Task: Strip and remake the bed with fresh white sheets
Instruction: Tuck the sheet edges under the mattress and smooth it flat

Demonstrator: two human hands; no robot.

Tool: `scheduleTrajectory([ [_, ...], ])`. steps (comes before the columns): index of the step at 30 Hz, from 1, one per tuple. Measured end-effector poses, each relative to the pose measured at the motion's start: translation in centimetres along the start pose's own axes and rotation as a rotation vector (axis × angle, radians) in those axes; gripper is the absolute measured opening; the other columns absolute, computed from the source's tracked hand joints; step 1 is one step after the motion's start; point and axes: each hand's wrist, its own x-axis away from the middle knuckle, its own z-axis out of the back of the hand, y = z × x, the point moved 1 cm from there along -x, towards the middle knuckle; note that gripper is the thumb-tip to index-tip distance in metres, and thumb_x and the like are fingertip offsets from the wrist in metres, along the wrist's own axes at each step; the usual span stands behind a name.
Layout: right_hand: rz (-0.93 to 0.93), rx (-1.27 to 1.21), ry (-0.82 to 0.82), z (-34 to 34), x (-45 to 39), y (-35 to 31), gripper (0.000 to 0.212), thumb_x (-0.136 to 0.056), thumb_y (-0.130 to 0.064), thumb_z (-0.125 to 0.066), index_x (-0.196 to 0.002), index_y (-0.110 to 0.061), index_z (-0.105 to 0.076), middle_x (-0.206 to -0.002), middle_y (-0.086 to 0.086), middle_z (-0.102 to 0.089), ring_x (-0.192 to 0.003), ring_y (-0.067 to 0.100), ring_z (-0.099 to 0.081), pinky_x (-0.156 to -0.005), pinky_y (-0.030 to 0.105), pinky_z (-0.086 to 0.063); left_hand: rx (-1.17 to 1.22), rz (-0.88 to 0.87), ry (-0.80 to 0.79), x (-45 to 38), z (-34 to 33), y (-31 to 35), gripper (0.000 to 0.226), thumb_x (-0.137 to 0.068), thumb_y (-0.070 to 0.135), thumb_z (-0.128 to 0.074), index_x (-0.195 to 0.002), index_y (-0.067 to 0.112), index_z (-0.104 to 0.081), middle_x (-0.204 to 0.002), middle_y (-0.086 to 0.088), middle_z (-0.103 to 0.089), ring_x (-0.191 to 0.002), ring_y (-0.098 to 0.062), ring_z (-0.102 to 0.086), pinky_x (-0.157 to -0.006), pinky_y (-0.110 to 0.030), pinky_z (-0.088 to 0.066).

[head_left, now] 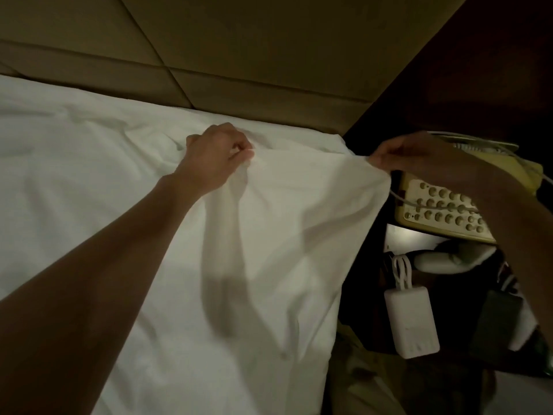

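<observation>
Padded tan headboard [239,55], rumpled white sheet [89,175], left hand [215,154] and right hand [419,160] pinching its raised edge

Left hand [217,154] and right hand [419,160] both pinching.

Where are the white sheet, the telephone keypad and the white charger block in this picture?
white sheet [89,163]: head view, flat part on the bed.
telephone keypad [443,205]: head view, middle of the buttons.
white charger block [411,323]: head view, centre of its body.

A matt, creased white cloth sheet [119,163] is being shown against a smooth padded tan headboard [239,49]; a glossy white plastic charger [411,322] is being lit.
</observation>
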Motion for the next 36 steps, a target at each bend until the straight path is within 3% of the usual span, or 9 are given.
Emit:
scheduleTrajectory([
  [5,-0.074,0.437,-0.102,-0.7,-2.0,1.1,0.017,-0.09,-0.03,-0.065,-0.073,-0.024,-0.063,-0.067,-0.01,-0.057,-0.062,0.002,-0.051,-0.054,0.01,-0.034,-0.231,-0.015,-0.196,-0.9,-0.5,-0.1,0.036,-0.097,0.037,-0.049,-0.128,0.021,-0.055,-0.134,-0.002,-0.051,-0.128,-0.023,-0.038,-0.108,-0.045,-0.019],
  [7,-0.04,0.505,0.011,-1.2,-2.6,1.8,0.017,-0.088,-0.025,-0.068,-0.072,-0.018,-0.065,-0.064,-0.007,-0.056,-0.063,0.005,-0.052,-0.055,0.016,-0.033,-0.346,0.038,-0.219,-1.2,-0.1,-1.1,0.037,-0.099,0.036,-0.045,-0.132,0.021,-0.052,-0.13,-0.005,-0.054,-0.125,-0.025,-0.042,-0.107,-0.046,-0.021],
  [10,0.011,0.551,0.299,-1.2,-3.4,2.0,0.019,-0.09,-0.02,-0.065,-0.08,-0.003,-0.067,-0.065,0.004,-0.054,-0.059,0.017,-0.05,-0.054,0.026,-0.034,-0.305,0.128,-0.056,-2.2,1.3,-2.1,0.03,-0.101,0.034,-0.042,-0.115,0.017,-0.062,-0.101,-0.005,-0.06,-0.109,-0.029,-0.053,-0.093,-0.041,-0.028],
  [13,0.001,0.619,0.492,-1.1,-4.3,2.6,0.022,-0.092,-0.021,-0.062,-0.086,0.0,-0.067,-0.071,0.011,-0.06,-0.065,0.027,-0.056,-0.063,0.028,-0.036,-0.234,0.212,0.05,-3.9,1.6,-1.7,0.033,-0.1,0.038,-0.045,-0.119,0.017,-0.062,-0.109,-0.011,-0.063,-0.111,-0.033,-0.055,-0.095,-0.041,-0.032],
  [20,-0.135,0.696,0.477,-2.3,-6.0,5.5,0.023,-0.094,-0.024,-0.058,-0.096,-0.004,-0.069,-0.092,0.019,-0.069,-0.085,0.038,-0.063,-0.068,0.034,-0.046,-0.253,0.301,-0.018,-3.0,1.1,-5.0,0.033,-0.098,0.031,-0.047,-0.127,0.019,-0.055,-0.126,-0.011,-0.055,-0.121,-0.029,-0.044,-0.099,-0.045,-0.03],
  [25,-0.332,0.869,0.418,-4.8,-6.7,3.1,0.025,-0.09,-0.018,-0.057,-0.112,-0.007,-0.062,-0.112,0.02,-0.062,-0.11,0.039,-0.053,-0.092,0.049,-0.043,-0.393,0.43,-0.056,-1.3,3.4,-8.7,0.04,-0.099,0.027,-0.046,-0.137,0.017,-0.045,-0.138,-0.012,-0.043,-0.131,-0.029,-0.033,-0.103,-0.053,-0.029],
  [28,-0.177,0.864,0.414,-7.8,-7.3,-0.6,0.034,-0.089,-0.027,-0.058,-0.118,-0.009,-0.057,-0.117,0.018,-0.057,-0.114,0.037,-0.047,-0.09,0.046,-0.04,-0.321,0.445,-0.052,-0.9,4.1,-9.4,0.043,-0.1,0.025,-0.044,-0.143,0.02,-0.038,-0.147,-0.008,-0.037,-0.137,-0.027,-0.027,-0.107,-0.056,-0.024],
  [33,0.214,0.472,0.279,-14.2,-10.4,-6.3,0.035,-0.095,-0.022,-0.055,-0.126,-0.008,-0.058,-0.125,0.011,-0.058,-0.111,0.027,-0.058,-0.092,0.028,-0.041,-0.2,0.464,0.016,0.1,4.6,-11.0,0.045,-0.101,0.024,-0.043,-0.145,0.021,-0.035,-0.148,-0.007,-0.037,-0.134,-0.028,-0.034,-0.104,-0.054,-0.032],
  [36,0.262,0.338,0.22,-17.2,-13.4,-9.6,0.034,-0.096,-0.021,-0.054,-0.129,-0.012,-0.058,-0.13,0.005,-0.057,-0.111,0.019,-0.058,-0.096,0.023,-0.039,-0.077,0.589,0.145,1.2,5.3,-12.8,0.042,-0.1,0.025,-0.044,-0.141,0.015,-0.039,-0.141,-0.012,-0.043,-0.131,-0.03,-0.037,-0.101,-0.052,-0.036],
])
